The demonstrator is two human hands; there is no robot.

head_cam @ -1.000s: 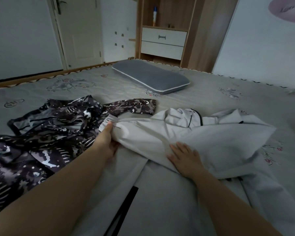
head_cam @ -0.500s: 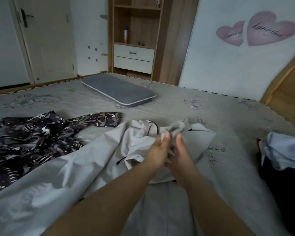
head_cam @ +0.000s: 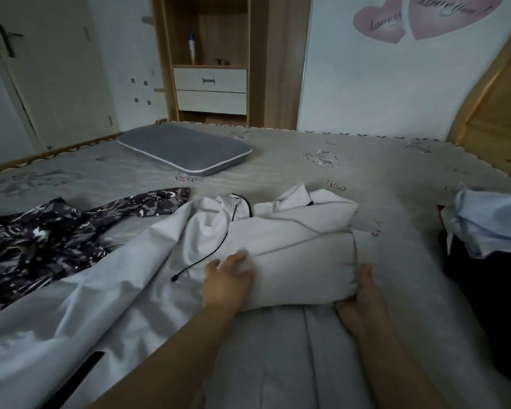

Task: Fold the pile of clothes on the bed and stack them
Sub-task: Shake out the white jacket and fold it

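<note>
White jacket (head_cam: pixel 278 249), mid-fold, nearer than grey pillow (head_cam: pixel 186 149). Left hand (head_cam: pixel 227 278) spread flat on folded sleeve; right hand (head_cam: pixel 362 293) pinching fold's corner. Advised: smooth flat, align edges before next fold.

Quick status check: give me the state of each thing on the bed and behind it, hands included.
white jacket: partly folded, left part still spread out
left hand: fingers straight, pressing on the fold
right hand: gripping the fold's right edge
patterned garment: unfolded, crumpled
light blue garment: bunched on dark clothing
pillow: lying flat
drawers: closed
door: closed
</note>
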